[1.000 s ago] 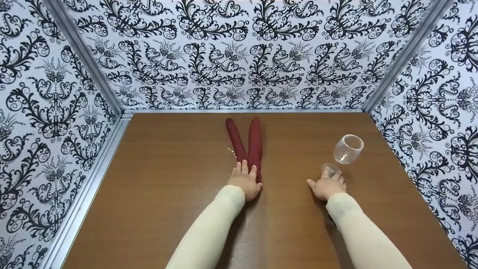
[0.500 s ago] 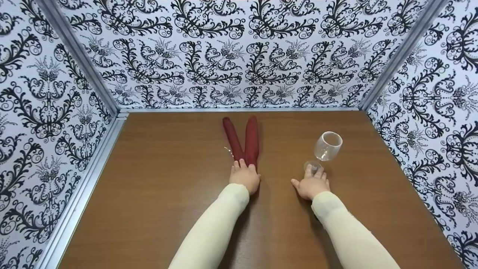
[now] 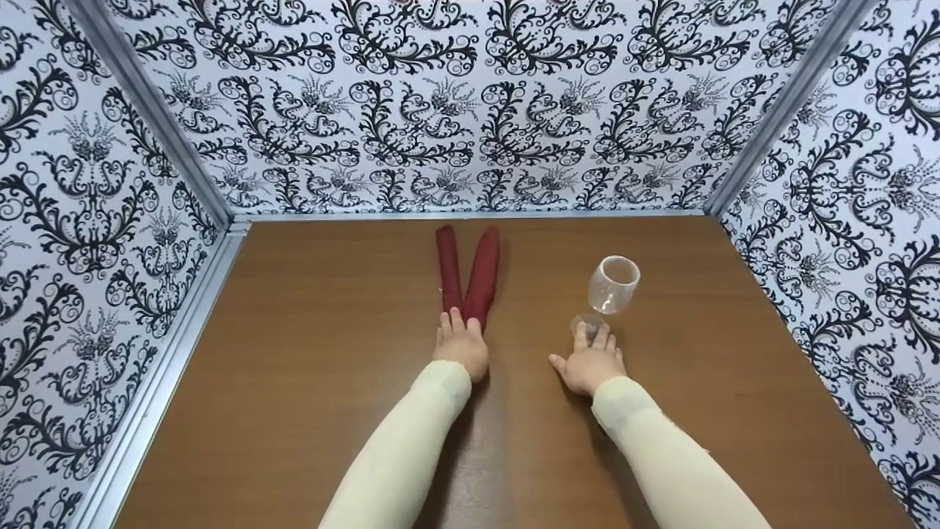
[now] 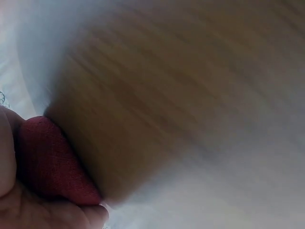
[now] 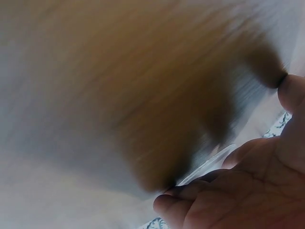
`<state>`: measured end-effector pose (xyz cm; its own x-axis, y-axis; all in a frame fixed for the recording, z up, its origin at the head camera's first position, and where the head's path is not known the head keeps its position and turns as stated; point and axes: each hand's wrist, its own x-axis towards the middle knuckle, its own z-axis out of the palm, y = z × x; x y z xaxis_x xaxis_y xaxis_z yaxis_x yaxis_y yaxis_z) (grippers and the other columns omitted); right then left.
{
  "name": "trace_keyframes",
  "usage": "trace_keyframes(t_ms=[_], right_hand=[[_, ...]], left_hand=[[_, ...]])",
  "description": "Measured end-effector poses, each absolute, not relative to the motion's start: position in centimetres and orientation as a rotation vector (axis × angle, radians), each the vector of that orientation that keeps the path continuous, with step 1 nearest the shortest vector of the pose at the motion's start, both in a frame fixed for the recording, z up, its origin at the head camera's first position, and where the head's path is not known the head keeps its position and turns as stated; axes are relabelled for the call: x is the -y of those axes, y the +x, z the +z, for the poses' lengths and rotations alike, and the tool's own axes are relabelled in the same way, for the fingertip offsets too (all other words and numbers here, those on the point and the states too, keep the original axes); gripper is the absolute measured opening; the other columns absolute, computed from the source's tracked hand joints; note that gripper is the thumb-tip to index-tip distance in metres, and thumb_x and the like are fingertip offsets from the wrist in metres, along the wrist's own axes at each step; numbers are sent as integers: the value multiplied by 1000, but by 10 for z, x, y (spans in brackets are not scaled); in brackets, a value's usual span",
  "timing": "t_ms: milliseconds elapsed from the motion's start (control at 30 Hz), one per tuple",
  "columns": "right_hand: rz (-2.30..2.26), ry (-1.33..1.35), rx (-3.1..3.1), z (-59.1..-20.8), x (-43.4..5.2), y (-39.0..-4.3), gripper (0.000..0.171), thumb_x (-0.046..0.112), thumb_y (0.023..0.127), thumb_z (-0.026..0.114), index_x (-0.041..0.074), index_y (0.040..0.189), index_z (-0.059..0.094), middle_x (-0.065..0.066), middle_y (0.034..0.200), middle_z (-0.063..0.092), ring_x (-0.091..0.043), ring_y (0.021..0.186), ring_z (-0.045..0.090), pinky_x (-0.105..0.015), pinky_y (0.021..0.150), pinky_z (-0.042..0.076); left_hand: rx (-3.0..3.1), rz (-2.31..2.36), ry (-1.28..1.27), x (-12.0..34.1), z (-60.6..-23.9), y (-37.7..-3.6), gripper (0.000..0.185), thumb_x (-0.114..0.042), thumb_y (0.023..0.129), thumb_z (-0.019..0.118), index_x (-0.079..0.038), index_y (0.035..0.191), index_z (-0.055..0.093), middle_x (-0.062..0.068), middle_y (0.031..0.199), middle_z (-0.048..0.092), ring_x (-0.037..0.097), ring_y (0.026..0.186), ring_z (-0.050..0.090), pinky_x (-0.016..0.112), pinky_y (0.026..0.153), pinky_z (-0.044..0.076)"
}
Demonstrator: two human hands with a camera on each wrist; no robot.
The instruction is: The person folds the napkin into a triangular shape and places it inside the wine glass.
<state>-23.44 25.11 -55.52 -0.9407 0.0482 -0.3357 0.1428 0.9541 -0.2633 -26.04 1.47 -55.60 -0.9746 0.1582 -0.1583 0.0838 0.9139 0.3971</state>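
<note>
A dark red cloth napkin (image 3: pixel 481 275), folded into two long rolls that spread in a V, lies in the middle of the table. My left hand (image 3: pixel 461 349) is at its near end, fingers over the rolls; in the left wrist view the cloth (image 4: pixel 52 164) is held between thumb and fingers. A clear stemmed glass (image 3: pixel 612 286) stands upright to the right. My right hand (image 3: pixel 593 366) lies low on the table with fairly straight fingers on the glass's round base and the thumb spread apart. In the right wrist view the base rim (image 5: pixel 207 164) shows at the fingers.
The brown wooden table (image 3: pixel 330 353) is bounded by patterned black-and-white walls (image 3: pixel 426 110) on the left, back and right. A metal rail (image 3: pixel 158 419) runs along the left edge.
The right hand and the glass have slid left together, closer to the napkin. The left hand has shifted slightly left, and the napkin has turned a little with it.
</note>
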Motion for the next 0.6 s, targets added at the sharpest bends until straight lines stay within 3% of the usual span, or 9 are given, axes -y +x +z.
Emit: trace_keyframes(t_ms=[100, 267, 500, 600], right_hand=[[-416, 122, -2780, -556, -243, -233, 94, 53, 107, 52, -5, 166, 8, -48, 164, -4, -64, 155, 6, -70, 127, 13], [-405, 80, -2796, -556, -232, -234, 94, 54, 106, 53, -4, 167, 11, -47, 165, -1, -63, 155, 9, -69, 127, 15], [-409, 41, -2808, -557, -219, -233, 94, 54, 105, 55, -2, 167, 14, -46, 166, 1, -63, 155, 11, -69, 127, 16], [-392, 32, -2816, -557, -216, -233, 93, 55, 105, 56, -2, 167, 15, -45, 166, 3, -62, 156, 12, -68, 127, 17]], left_hand=[[-2875, 590, 189, -12, -559, -261, 44, -15, 108, 42, -2, 149, 46, 31, 170, 23, 50, 160, 19, 53, 130, 27], [-2833, 571, 191, -11, -562, -264, 62, -18, 107, 42, -17, 168, 29, 29, 173, 15, 49, 162, 12, 52, 131, 24], [-2783, 646, 128, -10, -565, -267, 65, -17, 104, 42, -19, 168, 30, 30, 174, 0, 48, 163, 2, 52, 132, 19], [-2810, 656, 137, -10, -567, -267, 59, -23, 109, 44, -19, 166, 34, 35, 172, -1, 52, 161, 5, 54, 131, 22]])
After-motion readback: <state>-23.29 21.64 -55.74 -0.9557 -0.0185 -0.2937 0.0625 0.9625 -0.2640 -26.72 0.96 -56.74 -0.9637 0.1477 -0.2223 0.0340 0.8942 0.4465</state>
